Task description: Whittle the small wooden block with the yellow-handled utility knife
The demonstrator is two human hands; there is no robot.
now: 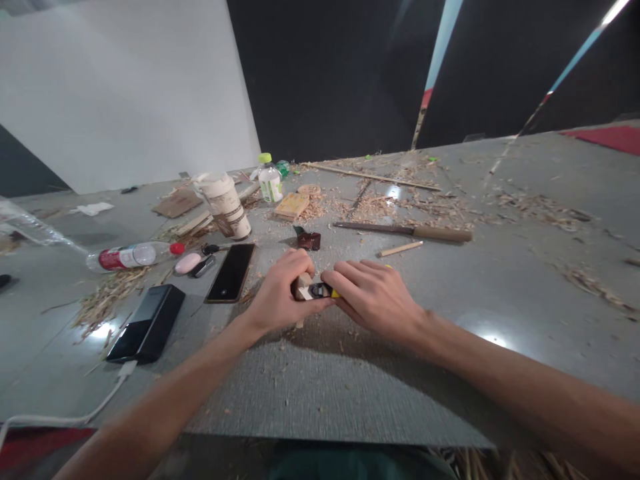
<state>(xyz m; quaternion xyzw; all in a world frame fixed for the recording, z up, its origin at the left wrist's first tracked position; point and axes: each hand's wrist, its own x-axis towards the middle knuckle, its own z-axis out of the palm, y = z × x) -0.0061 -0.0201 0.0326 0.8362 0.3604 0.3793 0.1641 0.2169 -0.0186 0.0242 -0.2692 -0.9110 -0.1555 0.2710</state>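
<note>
My left hand [281, 291] is closed around a small wooden piece [303, 281], most of which the fingers hide. In my right hand [373, 293] is a yellow and black utility knife [320, 291], its blade against or very near the wood; the grip covers most of its handle. Both hands are close together above the grey table [320, 400]. Just beyond them lies a small dark brown object [309, 240] whose kind I cannot make out. A short wooden stick [400, 249] rests past my right hand.
Left of my hands lie a phone [231, 273], a black power bank [146, 324] with a white cable [105, 400], and a red-capped bottle [135, 255]. Farther back stand a cup [223, 205] and a green-capped bottle [270, 180]. A long wooden-handled tool [440, 233] lies among wood shavings [370, 208].
</note>
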